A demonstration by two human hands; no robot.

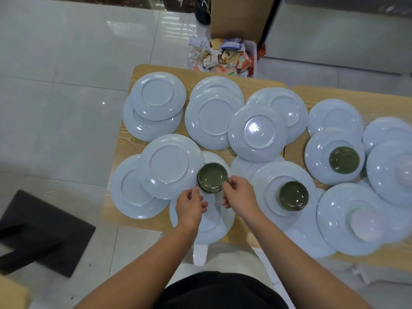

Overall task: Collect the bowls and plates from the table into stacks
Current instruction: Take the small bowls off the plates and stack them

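Observation:
Several pale blue plates lie face down and overlapping on the wooden table. A green bowl sits upside down on a plate near the front edge. My right hand pinches that bowl's right rim. My left hand is at its lower left rim, fingers curled, touching or almost touching it. A second green bowl rests upside down on a plate to the right, a third green bowl on a plate further right. Two pale bowls sit on plates at the far right.
A white bin full of wrappers stands behind the table, beside a brown cabinet. A black mat lies on the tiled floor to the left. A second wooden table adjoins on the right.

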